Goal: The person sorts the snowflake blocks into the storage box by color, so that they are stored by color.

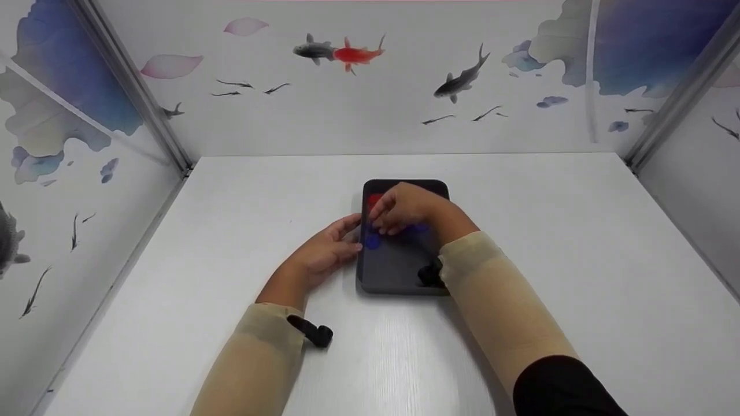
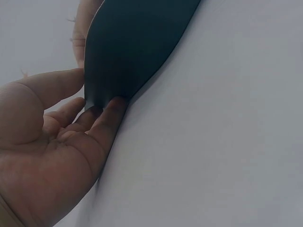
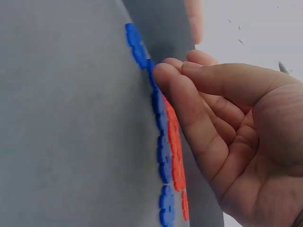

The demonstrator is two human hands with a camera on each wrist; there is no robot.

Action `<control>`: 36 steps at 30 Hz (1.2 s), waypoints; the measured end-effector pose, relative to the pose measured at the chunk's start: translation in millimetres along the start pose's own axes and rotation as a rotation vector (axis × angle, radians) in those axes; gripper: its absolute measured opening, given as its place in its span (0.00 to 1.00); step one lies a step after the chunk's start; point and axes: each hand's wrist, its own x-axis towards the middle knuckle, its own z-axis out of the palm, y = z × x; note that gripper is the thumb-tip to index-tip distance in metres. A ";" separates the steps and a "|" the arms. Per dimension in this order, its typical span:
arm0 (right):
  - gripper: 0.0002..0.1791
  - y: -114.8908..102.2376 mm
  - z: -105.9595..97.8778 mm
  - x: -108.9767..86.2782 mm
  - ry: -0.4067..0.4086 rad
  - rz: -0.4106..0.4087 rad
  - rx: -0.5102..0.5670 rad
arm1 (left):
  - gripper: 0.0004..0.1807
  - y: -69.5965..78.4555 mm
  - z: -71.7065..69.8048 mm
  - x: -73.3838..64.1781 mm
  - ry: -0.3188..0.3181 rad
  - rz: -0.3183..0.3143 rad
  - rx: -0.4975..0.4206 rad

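Observation:
A dark grey rectangular tray sits on the white table, its long side running away from me. My left hand touches the tray's left wall with thumb and fingertips; the left wrist view shows its fingers against the outer wall. Over the tray, my right hand pinches a small blue scalloped plastic piece between thumb and index finger, close to the left wall. Flat blue scalloped pieces lie in a row beside a row of red pieces. The right hand covers part of both rows in the head view.
A loose-looking blue piece lies nearest me in the tray, by the left wall. White panels printed with fish enclose the table at the back and sides. Small black cameras stick out from both sleeved wrists.

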 end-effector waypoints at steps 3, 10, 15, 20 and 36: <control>0.08 -8.4 -6.2 -7.5 0.019 -0.059 0.019 | 0.41 0.1 -0.2 0.0 -0.003 0.006 0.007; 0.13 -25.7 -26.1 -41.7 0.129 -0.180 -0.015 | 0.42 0.0 -0.6 -0.8 0.012 -0.005 0.001; 0.16 -9.4 -38.9 -70.3 0.172 -0.207 0.087 | 0.42 0.4 0.8 -1.7 0.021 -0.017 -0.005; 0.17 19.7 -53.5 -97.6 0.199 -0.204 0.024 | 0.42 1.3 1.6 -0.8 0.018 -0.011 -0.008; 0.23 105.3 -88.0 -131.1 0.203 0.018 0.043 | 0.42 1.4 3.0 -1.8 0.024 -0.006 -0.008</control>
